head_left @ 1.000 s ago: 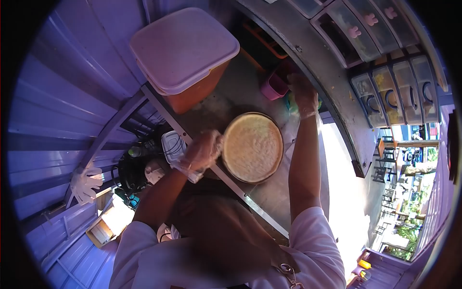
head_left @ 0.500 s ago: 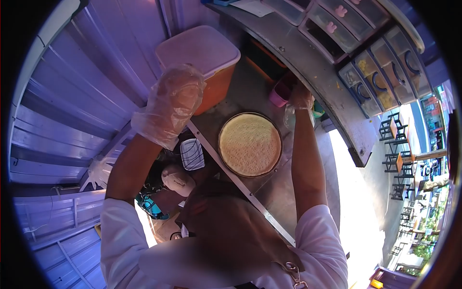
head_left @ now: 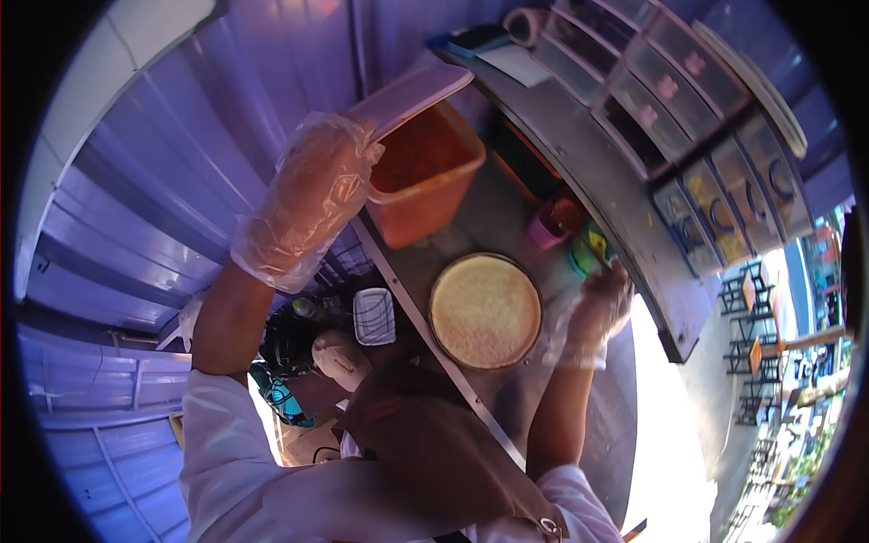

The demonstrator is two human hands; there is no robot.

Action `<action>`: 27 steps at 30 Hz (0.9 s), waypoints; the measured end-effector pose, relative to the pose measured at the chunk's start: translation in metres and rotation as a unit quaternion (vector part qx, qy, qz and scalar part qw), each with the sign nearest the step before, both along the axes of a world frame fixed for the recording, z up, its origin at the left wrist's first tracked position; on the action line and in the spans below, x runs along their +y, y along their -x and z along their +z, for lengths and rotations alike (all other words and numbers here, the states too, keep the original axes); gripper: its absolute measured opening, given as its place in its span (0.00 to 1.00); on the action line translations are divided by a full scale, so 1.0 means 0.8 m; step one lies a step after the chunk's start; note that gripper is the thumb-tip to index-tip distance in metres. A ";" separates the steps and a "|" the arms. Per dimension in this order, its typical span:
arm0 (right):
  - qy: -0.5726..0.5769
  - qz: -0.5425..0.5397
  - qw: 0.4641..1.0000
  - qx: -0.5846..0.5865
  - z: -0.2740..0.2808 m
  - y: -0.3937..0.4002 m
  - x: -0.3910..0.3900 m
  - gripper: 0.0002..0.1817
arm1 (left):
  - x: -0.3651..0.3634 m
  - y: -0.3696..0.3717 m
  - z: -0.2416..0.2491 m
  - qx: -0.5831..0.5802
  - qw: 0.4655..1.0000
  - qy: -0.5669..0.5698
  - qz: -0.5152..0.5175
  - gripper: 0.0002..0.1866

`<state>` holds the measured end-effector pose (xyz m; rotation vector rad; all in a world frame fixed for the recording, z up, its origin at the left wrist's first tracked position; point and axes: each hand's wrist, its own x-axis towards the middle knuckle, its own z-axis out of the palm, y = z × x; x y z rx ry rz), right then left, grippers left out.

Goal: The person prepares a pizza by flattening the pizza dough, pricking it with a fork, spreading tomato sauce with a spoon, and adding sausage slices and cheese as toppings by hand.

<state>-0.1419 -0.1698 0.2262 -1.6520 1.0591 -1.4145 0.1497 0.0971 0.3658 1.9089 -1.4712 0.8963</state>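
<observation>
My left hand (head_left: 317, 195), in a clear plastic glove, grips the near edge of a pale lid (head_left: 416, 98). The lid is tilted up over an orange bin (head_left: 421, 213), whose inside shows in part. On the metal counter to the right, my gloved right hand (head_left: 596, 308) has its fingers curled; I cannot tell what is in them. Just beyond those fingers stands a green and yellow container (head_left: 588, 250), with a pink cup (head_left: 547, 226) beside it. Between my forearms a round, pricked pizza base (head_left: 484, 310) lies in a dark-rimmed pan.
A raised grey shelf (head_left: 625, 213) runs along the right, carrying clear plastic drawers (head_left: 670, 90). Below the counter's metal edge (head_left: 434, 342) are a white wire-patterned basket (head_left: 374, 317) and a pale cap (head_left: 340, 360). Purple metal walls close in the left; tables and chairs stand outside at right.
My left hand has lifted the lid, uncovering the orange bin. The right hand has drawn back toward me from beside the pink cup. The view has shifted slightly.
</observation>
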 end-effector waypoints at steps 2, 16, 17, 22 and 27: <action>-0.115 0.066 0.976 -0.174 0.034 -0.024 0.046 0.12 | 0.014 -0.003 0.005 0.026 0.999 0.021 -0.001 0.14; 0.302 0.240 0.913 0.134 0.142 -0.235 0.077 0.13 | 0.070 0.032 -0.011 0.253 0.965 0.030 0.068 0.10; 0.306 0.243 0.911 0.134 0.144 -0.235 0.083 0.13 | 0.071 0.032 -0.009 0.254 0.964 0.033 0.071 0.10; -0.133 0.311 0.940 0.040 0.137 -0.237 0.101 0.17 | 0.062 0.035 0.000 0.328 0.941 0.045 0.065 0.10; -0.222 0.328 0.911 -0.116 0.141 -0.228 0.091 0.16 | 0.054 0.027 -0.002 0.279 0.958 0.028 0.065 0.08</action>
